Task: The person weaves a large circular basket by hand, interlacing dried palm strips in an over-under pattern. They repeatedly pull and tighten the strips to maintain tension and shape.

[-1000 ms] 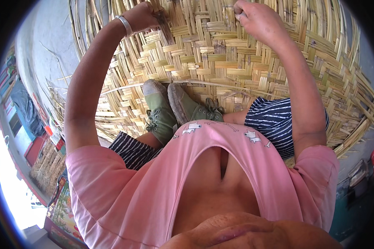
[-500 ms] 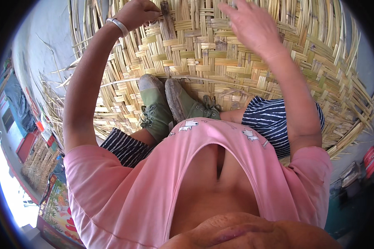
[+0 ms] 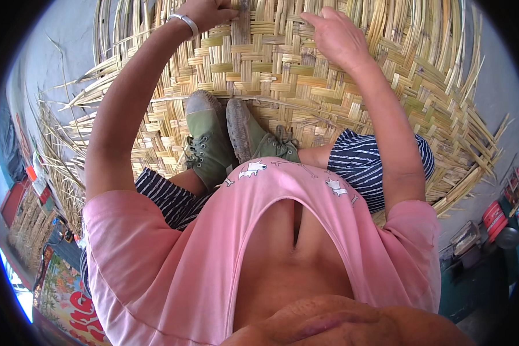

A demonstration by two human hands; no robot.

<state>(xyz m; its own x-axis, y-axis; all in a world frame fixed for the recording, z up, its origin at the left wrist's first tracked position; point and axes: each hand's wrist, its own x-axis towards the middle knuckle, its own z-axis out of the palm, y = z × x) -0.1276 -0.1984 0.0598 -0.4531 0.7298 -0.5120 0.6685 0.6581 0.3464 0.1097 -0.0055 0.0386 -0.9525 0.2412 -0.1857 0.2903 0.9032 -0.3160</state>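
Note:
A large mat of split pale reeds (image 3: 294, 75) is woven in a crossing pattern and spreads in front of me. My left hand (image 3: 209, 12) is at its top edge in view, fingers bent and closed beside a darker brown strip (image 3: 240, 29); what they grip, if anything, is hidden, and the picture edge cuts off part of the hand. To the right, my right hand (image 3: 339, 39) hovers over or touches the weave, I cannot tell which. Its forefinger stretches left, apart from its other fingers, and nothing shows in it.
My green lace-up shoes (image 3: 213, 141) rest on the mat, close to a long reed (image 3: 259, 102) lying across it. Loose reed ends (image 3: 57, 144) stick out at left. A red object (image 3: 493, 216) and dark items lie at right; a colourful printed panel (image 3: 69, 294) stands lower left.
My left hand has moved right and slightly up along the brown strip. My right hand has come down a little, and its forefinger is now stretched to the left. The view has shifted slightly.

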